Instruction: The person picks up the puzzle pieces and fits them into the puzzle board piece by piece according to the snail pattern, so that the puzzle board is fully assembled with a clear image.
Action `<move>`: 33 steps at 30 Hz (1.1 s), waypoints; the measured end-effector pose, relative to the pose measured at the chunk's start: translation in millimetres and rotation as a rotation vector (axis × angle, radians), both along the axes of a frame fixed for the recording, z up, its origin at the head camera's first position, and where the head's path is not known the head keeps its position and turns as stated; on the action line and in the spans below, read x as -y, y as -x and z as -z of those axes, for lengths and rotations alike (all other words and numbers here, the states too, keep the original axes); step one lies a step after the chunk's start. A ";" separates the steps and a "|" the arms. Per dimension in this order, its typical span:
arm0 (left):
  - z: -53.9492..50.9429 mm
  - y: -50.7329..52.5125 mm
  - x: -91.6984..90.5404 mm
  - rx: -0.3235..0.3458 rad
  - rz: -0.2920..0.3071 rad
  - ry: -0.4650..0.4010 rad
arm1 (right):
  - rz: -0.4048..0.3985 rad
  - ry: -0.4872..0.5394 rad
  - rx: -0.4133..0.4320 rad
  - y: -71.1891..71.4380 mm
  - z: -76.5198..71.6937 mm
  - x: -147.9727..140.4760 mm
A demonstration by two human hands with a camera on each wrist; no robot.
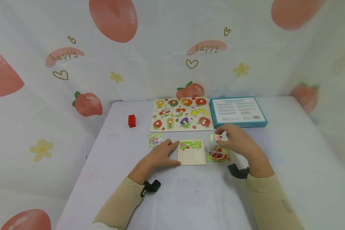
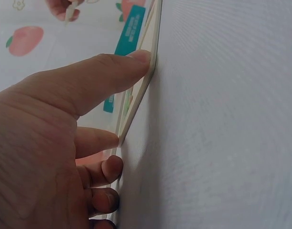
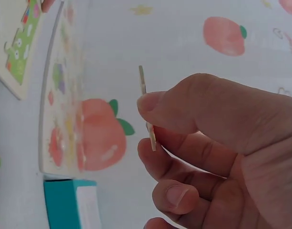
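A square wooden puzzle board lies flat, its far strip filled with green printed pieces. My left hand holds its left side, the thumb at the near corner and the index finger at the far corner. In the left wrist view the thumb presses the board's edge. Raised off the table, a small thin puzzle piece, green and pink, is pinched between thumb and index finger of my right hand. The right wrist view shows this piece edge-on. Below that hand lies a pile of colourful puzzle pieces.
A small picture card lies left of the board. Behind are a fruit peg puzzle and a teal box with a white label. A red block stands at the back left, before a printed cloth backdrop.
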State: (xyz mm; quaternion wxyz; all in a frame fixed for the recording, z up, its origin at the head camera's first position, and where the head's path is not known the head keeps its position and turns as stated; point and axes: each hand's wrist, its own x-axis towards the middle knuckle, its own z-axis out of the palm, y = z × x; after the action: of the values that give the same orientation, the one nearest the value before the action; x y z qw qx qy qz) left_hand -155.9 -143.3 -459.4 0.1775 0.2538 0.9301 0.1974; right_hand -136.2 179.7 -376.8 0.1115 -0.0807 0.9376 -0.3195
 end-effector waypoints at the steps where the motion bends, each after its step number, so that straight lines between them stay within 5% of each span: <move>1: 0.4 0.1 0.2 -0.003 0.002 0.001 | 0.000 0.002 -0.011 -1.3 -2.3 0.3; 23: 1.9 1.0 0.1 -0.022 0.022 0.008 | -0.084 0.140 -0.414 -21.3 -25.4 17.2; 33: 0.8 0.5 -0.2 -0.026 0.018 0.007 | -0.114 0.188 -0.444 -20.2 -22.2 36.7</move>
State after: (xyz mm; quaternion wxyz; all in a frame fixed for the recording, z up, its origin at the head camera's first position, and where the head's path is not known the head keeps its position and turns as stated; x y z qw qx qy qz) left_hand -156.4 -143.2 -460.2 0.1681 0.2639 0.9307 0.1895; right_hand -115.9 142.9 -354.7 -0.0875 -0.2117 0.8991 -0.3729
